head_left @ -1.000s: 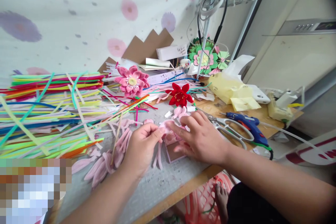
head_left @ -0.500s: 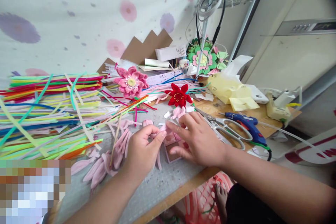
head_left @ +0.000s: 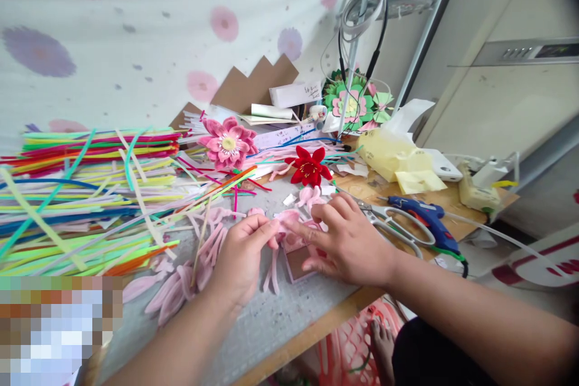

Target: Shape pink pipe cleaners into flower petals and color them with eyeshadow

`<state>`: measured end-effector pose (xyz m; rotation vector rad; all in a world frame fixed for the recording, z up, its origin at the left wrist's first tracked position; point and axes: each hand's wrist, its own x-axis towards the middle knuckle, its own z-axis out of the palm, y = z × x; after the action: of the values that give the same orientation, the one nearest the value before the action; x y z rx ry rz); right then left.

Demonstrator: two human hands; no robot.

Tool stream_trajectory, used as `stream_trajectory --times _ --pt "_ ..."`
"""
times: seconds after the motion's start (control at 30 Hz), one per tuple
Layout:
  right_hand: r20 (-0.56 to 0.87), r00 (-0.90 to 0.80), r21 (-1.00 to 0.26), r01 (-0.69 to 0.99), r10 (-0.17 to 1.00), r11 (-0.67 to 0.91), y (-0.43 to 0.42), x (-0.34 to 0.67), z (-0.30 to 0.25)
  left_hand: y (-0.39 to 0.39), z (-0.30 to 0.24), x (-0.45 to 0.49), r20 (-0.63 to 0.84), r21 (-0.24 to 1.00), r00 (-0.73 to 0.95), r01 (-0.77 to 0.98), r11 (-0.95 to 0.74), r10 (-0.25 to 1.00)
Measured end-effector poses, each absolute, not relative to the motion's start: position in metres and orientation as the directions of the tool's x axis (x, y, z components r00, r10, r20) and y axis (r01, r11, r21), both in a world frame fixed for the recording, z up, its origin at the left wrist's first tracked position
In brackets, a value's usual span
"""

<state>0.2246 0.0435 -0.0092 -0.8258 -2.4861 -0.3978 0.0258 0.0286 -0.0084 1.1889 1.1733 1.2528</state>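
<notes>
Both hands meet over the grey mat (head_left: pixel 280 313) near the table's front edge. My left hand (head_left: pixel 242 256) pinches a pale pink pipe-cleaner petal piece (head_left: pixel 274 265) whose loose ends hang down onto the mat. My right hand (head_left: pixel 348 241) grips the same pink piece from the right, fingers curled, resting over a small pink-edged brown card (head_left: pixel 296 262). More pink pipe-cleaner petals (head_left: pixel 181 283) lie to the left of my left hand.
A big pile of coloured pipe cleaners (head_left: pixel 85 193) fills the left. A pink flower (head_left: pixel 227 142) and a red flower (head_left: pixel 309 166) lie behind the hands. Scissors (head_left: pixel 393 220), a blue glue gun (head_left: pixel 427 220) and yellow paper (head_left: pixel 398 160) sit to the right.
The hands stay together on the pink piece; fingers shift slightly as they work it. The view drifted a little.
</notes>
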Motion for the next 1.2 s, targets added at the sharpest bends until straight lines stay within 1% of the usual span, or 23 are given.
stream_trajectory --times 0.13,0.2,0.3,0.37,0.43,0.5,0.7,0.77,0.83,0.97,1.03,1.2 --pt "0.530 -0.685 0.110 0.640 0.500 0.760 0.045 0.226 -0.010 0.028 -0.007 0.028 -0.040 0.984 0.015 -0.174 0.042 0.999" --pt "0.514 -0.686 0.088 0.639 0.514 0.764 0.048 0.228 -0.009 0.030 -0.008 0.027 -0.054 0.982 0.018 -0.181 0.057 0.998" --pt "0.464 -0.661 0.015 0.671 0.589 0.741 0.053 0.236 -0.009 0.032 -0.011 0.025 0.018 0.998 -0.018 -0.053 -0.019 1.000" --pt "0.373 -0.680 -0.039 0.668 0.631 0.743 0.056 0.243 -0.008 0.033 -0.013 0.023 0.090 0.995 -0.045 0.059 -0.087 0.995" --pt "0.270 -0.739 -0.083 0.621 0.617 0.779 0.057 0.249 -0.007 0.034 -0.015 0.021 0.121 0.986 -0.058 0.120 -0.113 0.991" --pt "0.207 -0.778 -0.111 0.583 0.593 0.805 0.057 0.251 -0.006 0.034 -0.017 0.019 0.117 0.985 -0.060 0.138 -0.108 0.991" --pt "0.142 -0.781 -0.105 0.599 0.608 0.794 0.055 0.243 -0.009 0.036 -0.020 0.017 0.119 0.974 -0.043 0.200 -0.108 0.992" --pt "0.156 -0.777 -0.085 0.605 0.610 0.792 0.056 0.242 -0.010 0.037 -0.020 0.018 0.124 0.968 -0.034 0.222 -0.114 0.992" --pt "0.211 -0.766 -0.061 0.609 0.607 0.790 0.057 0.241 -0.011 0.036 -0.020 0.019 0.120 0.966 -0.034 0.234 -0.109 0.992" --pt "0.449 -0.676 -0.024 0.645 0.585 0.764 0.054 0.240 -0.008 0.034 -0.017 0.021 0.104 0.971 -0.033 0.221 -0.094 0.994" --pt "0.519 -0.652 0.012 0.652 0.553 0.758 0.052 0.237 -0.008 0.032 -0.014 0.023 0.093 0.981 -0.022 0.171 -0.088 0.995" --pt "0.504 -0.706 0.091 0.617 0.498 0.782 0.051 0.229 -0.011 0.031 -0.011 0.026 -0.024 0.996 0.004 -0.086 0.024 1.000"
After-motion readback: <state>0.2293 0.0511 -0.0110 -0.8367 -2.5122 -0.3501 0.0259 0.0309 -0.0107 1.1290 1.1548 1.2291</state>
